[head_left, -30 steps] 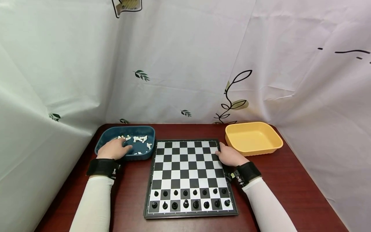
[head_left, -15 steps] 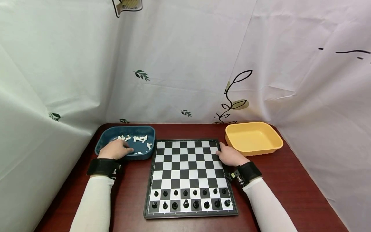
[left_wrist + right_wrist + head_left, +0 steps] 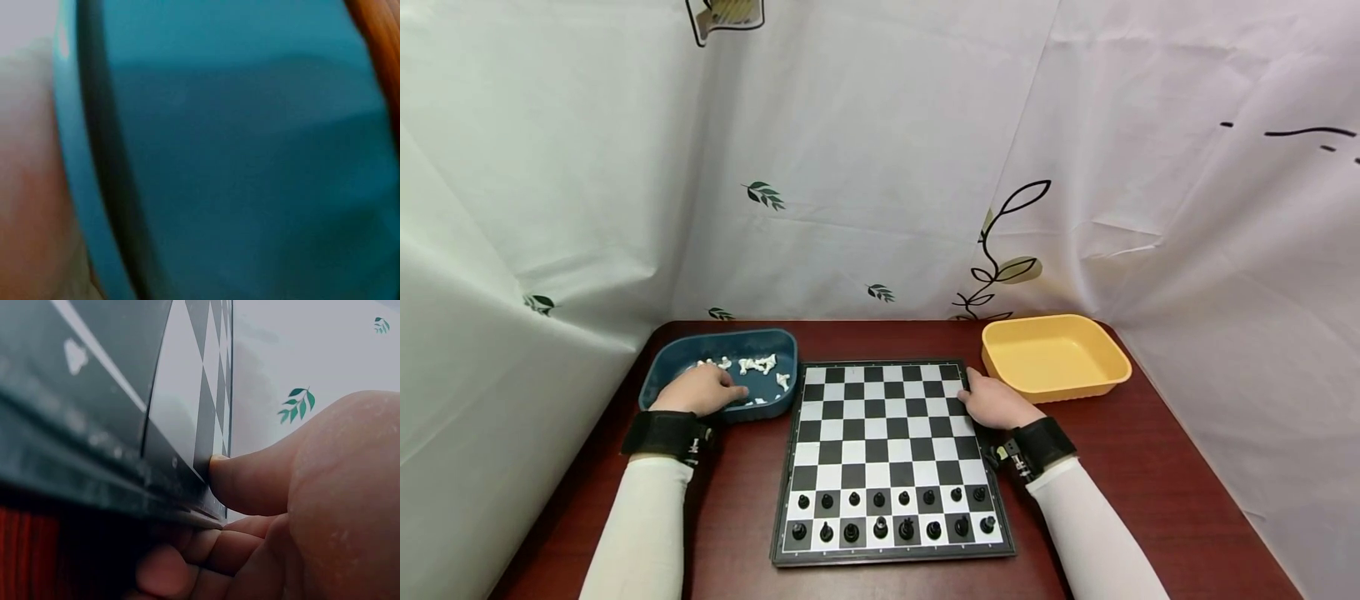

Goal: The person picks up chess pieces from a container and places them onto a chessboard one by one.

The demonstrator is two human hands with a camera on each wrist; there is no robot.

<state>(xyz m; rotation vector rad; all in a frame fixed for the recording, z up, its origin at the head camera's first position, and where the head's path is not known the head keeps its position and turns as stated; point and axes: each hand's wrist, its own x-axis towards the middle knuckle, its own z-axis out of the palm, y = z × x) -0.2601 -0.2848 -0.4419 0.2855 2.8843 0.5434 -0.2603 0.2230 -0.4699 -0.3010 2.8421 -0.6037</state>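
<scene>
My left hand (image 3: 694, 390) reaches over the near rim of a dark blue tray (image 3: 784, 402), at the board's far left. White chess pieces (image 3: 758, 364) lie in several small clusters inside. The fingertips are hidden, so whether they pinch a piece is unclear. In the left wrist view, the tray's wall (image 3: 250, 187) fills most of the frame. On the right, my right hand (image 3: 1000, 402) grips the edge of a black-and-white chessboard (image 3: 887, 429). The right wrist view shows its thumb (image 3: 250, 481) against the top edge and fingers curled underneath.
Black chess pieces (image 3: 880, 527) stand in two rows on the board's near end. A yellow tray (image 3: 1033, 392) sits at the back right of the dark red table (image 3: 737, 517). White patterned cloth (image 3: 880, 150) hangs behind and along both sides.
The blue tray has shifted slightly left and toward me, with my left hand in it. My right hand and the chessboard stay in place.
</scene>
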